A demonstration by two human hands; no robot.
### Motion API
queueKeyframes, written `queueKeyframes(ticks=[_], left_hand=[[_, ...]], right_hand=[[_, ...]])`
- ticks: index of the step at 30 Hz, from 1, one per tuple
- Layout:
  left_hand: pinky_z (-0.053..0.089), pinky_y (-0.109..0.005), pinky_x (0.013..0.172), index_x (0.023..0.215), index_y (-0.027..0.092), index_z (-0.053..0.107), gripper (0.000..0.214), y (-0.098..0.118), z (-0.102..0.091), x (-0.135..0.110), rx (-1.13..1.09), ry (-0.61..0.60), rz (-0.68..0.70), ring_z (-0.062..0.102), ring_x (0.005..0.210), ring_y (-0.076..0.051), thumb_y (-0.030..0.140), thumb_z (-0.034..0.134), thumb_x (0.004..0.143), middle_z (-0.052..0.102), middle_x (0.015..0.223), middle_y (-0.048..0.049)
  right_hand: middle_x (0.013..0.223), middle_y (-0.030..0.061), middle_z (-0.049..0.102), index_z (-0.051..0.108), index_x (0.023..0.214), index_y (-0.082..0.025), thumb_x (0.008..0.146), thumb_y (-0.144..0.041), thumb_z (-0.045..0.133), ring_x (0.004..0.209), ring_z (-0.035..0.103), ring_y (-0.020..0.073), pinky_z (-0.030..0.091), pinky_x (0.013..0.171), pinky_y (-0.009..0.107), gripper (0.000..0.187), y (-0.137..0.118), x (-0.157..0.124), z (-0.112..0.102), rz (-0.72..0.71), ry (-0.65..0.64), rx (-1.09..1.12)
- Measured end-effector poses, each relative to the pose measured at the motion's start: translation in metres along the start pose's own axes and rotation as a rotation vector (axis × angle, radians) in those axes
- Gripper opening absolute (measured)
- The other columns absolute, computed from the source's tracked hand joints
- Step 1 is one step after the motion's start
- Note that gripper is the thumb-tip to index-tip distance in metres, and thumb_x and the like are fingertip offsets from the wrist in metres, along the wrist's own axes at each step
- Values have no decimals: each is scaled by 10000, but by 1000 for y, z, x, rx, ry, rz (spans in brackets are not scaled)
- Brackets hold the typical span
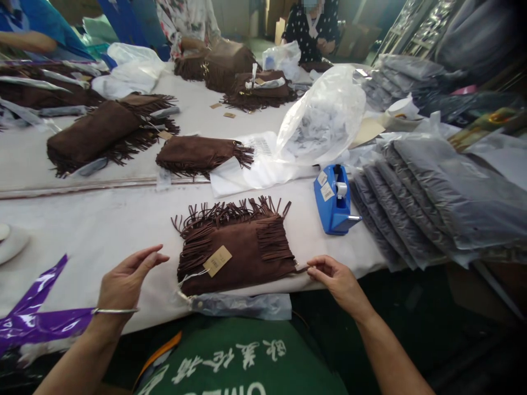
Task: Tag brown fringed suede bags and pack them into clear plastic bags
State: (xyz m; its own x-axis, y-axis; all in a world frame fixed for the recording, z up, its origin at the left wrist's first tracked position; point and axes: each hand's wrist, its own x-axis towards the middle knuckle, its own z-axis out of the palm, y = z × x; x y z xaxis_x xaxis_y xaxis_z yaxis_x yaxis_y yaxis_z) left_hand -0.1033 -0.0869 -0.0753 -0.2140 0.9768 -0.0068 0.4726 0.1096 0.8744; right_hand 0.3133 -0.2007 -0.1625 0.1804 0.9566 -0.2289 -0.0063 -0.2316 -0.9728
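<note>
One brown fringed bag point(239, 255) lies flat on the counter point(102, 219) in front of the wearer — take it as the centre of a clock with twelve pointing away. Its tan card tag point(218, 261) carries dark print too small to read. The bag's body looks matte and suede-like, roughly rectangular, with thin strips bunched at both ends and splaying loosely toward twelve. Of the two hands, the left hand point(123, 282), at nine o'clock, is loosely curled, apart from the bag and with nothing visible in its fingers; the right hand point(337, 282), at three, pinches a thin dark strip point(303, 269) by the bag's corner. At six, a cloudy plastic sleeve point(247, 305) lies along the near edge, above a green apron point(242, 362) bearing white Chinese characters — Latin capitals below them are cut off. A glossy blue tape dispenser point(334, 200) at two o'clock wears white barcode stickers point(326, 191). Beyond it, also toward two, lean grey items in hazy plastic point(436, 192); at eleven sits another fringed brown bag point(197, 153).
</note>
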Motion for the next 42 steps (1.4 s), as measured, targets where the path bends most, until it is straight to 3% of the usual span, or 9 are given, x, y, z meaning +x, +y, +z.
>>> queueKeyframes(ticks=[4,7,10,17,23,26,32,38,42], left_hand=[[463,-389,1020,1103,141,618,426,-15,-2,11,-353,-59,-117,644,987,-221,307,705,721,700,954,-63],[509,-324,966,1169,97,560,388,-15,-12,16,-569,-179,-323,607,1079,-220,181,608,793,657,1096,-137],[518,-320,951,1223,68,507,382,-6,-24,18,-679,-284,-475,576,1132,-231,143,520,849,587,1213,-194],[488,-369,970,1158,62,551,363,6,-18,52,-641,-513,-620,605,1084,-251,269,566,859,596,1201,-195],[513,-358,885,1009,96,601,392,7,12,97,-595,-837,-753,662,940,-226,444,602,829,689,988,-125],[479,-355,933,1088,95,594,463,11,30,110,-674,-1017,-740,634,1006,-220,484,579,838,675,1057,-113],[451,-326,962,1033,67,629,505,23,77,139,-629,-1176,-795,664,862,-194,527,519,859,704,945,-100],[492,-370,891,1054,98,631,584,45,100,149,-385,-1274,-551,655,888,-238,617,497,822,705,928,-91],[489,-356,896,1089,147,637,588,65,84,125,86,-1247,-12,635,959,-253,643,543,787,688,1023,-67]], right_hand=[[988,67,681,685,952,-207,747,-489,675,912,624,255,539,799,383,348,-1,-5,0,31,36,-5],[1050,74,671,672,993,-219,767,-523,642,948,636,269,534,877,423,380,-2,-1,-10,52,217,-75],[1111,103,654,629,1066,-212,800,-532,599,1019,625,275,495,962,446,417,-6,20,-20,81,277,106],[1161,234,611,597,1118,-63,875,-504,482,1039,622,279,486,960,403,517,-47,118,-2,468,-284,362],[1069,182,666,633,1025,-72,909,-505,430,908,668,206,525,834,300,492,-87,169,31,633,-775,433],[1063,139,677,619,1073,-97,930,-455,416,970,649,196,475,925,321,436,-100,175,56,630,-881,449],[1031,127,691,622,1082,-81,914,-426,471,988,645,207,434,986,339,413,-105,197,91,643,-944,382],[1062,89,687,615,1131,-120,883,-412,535,1002,635,217,417,1009,376,391,-120,205,101,425,-951,266],[1223,53,613,547,1251,-199,887,-468,507,1090,583,243,410,1019,427,454,-134,177,100,-31,-980,-169]])
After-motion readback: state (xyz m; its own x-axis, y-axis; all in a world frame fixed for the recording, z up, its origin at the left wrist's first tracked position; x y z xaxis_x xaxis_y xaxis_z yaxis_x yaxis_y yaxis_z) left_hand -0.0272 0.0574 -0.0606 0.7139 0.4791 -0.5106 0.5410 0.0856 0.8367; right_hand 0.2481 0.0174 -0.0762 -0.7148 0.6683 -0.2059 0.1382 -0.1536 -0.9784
